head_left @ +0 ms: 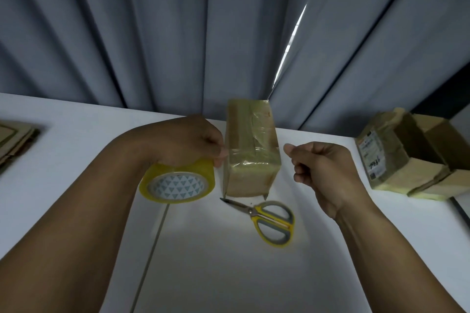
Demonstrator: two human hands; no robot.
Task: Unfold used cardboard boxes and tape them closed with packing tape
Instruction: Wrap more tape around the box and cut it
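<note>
Centrally, the box [250, 150] stands on the white table [229, 274], just below the middle of the frame, its far end close to the curtain [178, 33]. Glossy, wrinkled tape already covers its top and near face. It looks small, light and fairly stiff, but the taped skin is probably slick, so I would hold it by the edges and corners, or press flat on top, since it could slide on the smooth table.

Touching its left edge is the left hand [188, 140], fingers curled over the yellow tape roll [178, 185] and gripping it from above, one fingertip against the box. The roll is rigid and is best held through its core or across its rim.

Right of the box, apart from it, the right hand [320, 168] hovers with fingers curled and thumb tip against the forefinger. Whether it pinches a clear tape end I cannot tell.

Scissors [264, 216] lie just below the box, blades closed. An open, taped carton [407, 157] sits at the right edge, and flat cardboard [15, 140] at the left edge.
</note>
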